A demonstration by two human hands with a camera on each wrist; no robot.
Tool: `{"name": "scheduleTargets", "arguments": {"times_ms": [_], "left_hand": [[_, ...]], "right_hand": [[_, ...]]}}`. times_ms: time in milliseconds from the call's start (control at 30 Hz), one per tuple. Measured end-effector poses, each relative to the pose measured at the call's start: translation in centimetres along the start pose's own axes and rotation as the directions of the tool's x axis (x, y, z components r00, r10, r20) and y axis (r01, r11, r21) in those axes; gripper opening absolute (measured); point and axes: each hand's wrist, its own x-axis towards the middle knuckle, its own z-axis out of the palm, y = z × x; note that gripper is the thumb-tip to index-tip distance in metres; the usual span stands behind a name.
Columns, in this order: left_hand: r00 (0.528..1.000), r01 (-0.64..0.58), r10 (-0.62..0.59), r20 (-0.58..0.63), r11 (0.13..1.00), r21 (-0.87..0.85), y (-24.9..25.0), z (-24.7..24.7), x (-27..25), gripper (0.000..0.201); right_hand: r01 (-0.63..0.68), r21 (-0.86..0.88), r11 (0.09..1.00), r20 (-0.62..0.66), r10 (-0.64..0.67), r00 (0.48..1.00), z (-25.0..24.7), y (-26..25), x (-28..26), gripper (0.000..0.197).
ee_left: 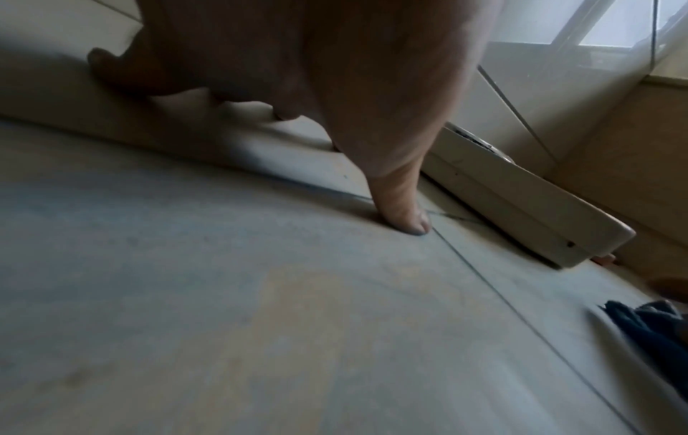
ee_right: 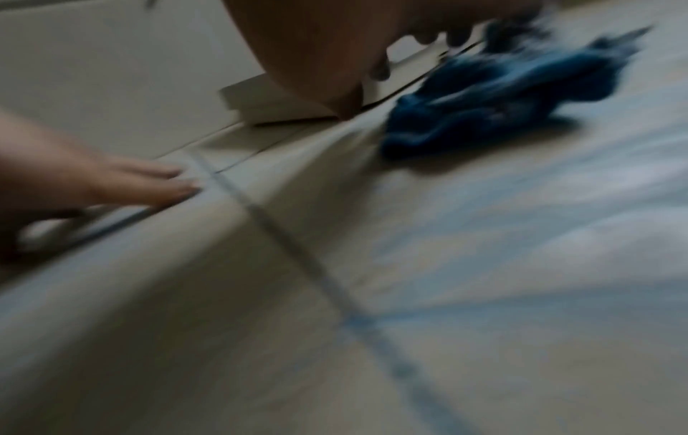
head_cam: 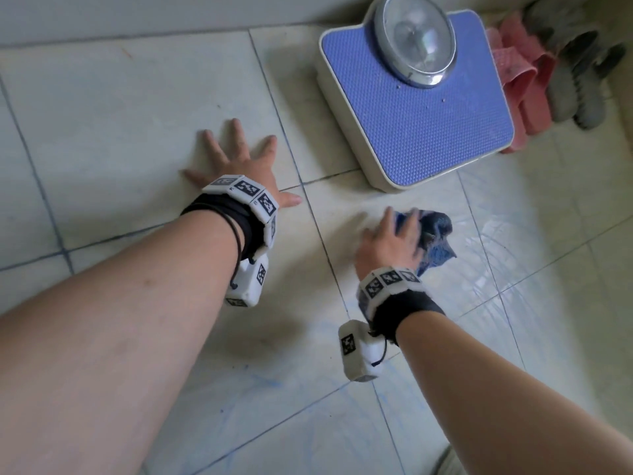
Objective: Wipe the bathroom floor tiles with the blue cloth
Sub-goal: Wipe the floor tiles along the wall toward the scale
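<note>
Wiping goes best with firm, overlapping strokes: the right hand (head_cam: 394, 241) clutches the bunched cloth (head_cam: 435, 238) on the wet tiles (head_cam: 513, 255) before the scale (head_cam: 418, 132), while the left hand (head_cam: 239, 162) lies flat, bracing.

No words, brands or numbers could be read. The wrist bands (head_cam: 245, 195) bore only black-and-white square marker patterns, and the scale's dial (head_cam: 416, 39) was too blurred to read.
</note>
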Motion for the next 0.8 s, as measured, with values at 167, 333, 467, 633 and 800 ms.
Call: {"name": "scheduleTargets", "arguments": {"times_ms": [167,333,467,633,800], "left_hand": [[1.0,-0.021,0.021,-0.003,1.0,0.006,-0.1,0.1,0.4,0.103],[0.998,-0.057,0.056,0.03,0.998,0.023,-0.6,-0.2,0.5,0.099],[0.995,-0.075,0.074,0.068,0.997,0.02,-0.8,-0.5,0.4,0.094],[0.993,-0.094,0.092,0.079,0.995,0.021,-0.9,-0.8,0.2,0.09],[0.993,-0.078,0.075,0.097,0.996,0.03,-0.9,-1.0,0.0,0.091]], "right_hand": [[-0.145,0.058,0.988,0.107,0.138,0.985,-0.9,2.2,0.7,0.058],[0.055,-0.047,0.997,0.105,-0.05,0.993,1.2,-2.7,-1.8,0.061],[0.226,-0.114,0.968,0.192,-0.202,0.96,1.4,-5.0,-2.6,0.062],[0.265,-0.175,0.948,0.284,-0.209,0.936,0.6,-6.3,-2.8,0.069],[0.273,-0.201,0.941,0.349,-0.191,0.917,-0.1,-6.6,-2.3,0.072]]}}
